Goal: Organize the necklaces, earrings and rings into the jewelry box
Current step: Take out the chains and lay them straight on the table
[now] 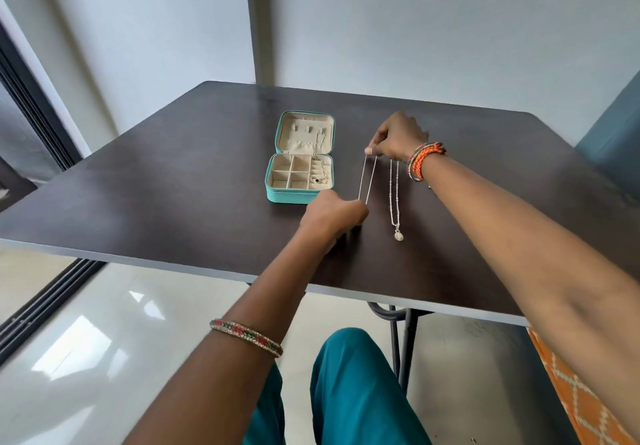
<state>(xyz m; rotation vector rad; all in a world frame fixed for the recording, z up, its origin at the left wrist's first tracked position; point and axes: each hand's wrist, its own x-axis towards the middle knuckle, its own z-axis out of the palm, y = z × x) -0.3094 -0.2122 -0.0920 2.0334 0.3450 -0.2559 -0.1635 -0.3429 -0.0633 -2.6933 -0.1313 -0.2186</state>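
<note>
A teal jewelry box (277,170) lies open on the dark table (173,184), its cream lid propped back and its base split into small compartments. A ring and a thin chain sit in the right-hand section. A thin silver necklace (367,177) is stretched taut in two strands between my hands, just right of the box. My right hand (398,136) pinches its far end. My left hand (332,216) grips its near end in a fist. A second silver necklace with a round pendant (394,198) lies straight on the table to the right.
The table's near edge (242,276) runs across in front of me, with my teal-clad legs and the metal table legs below. White walls stand behind, a dark sliding door frame to the left, and an orange patterned cloth at the lower right.
</note>
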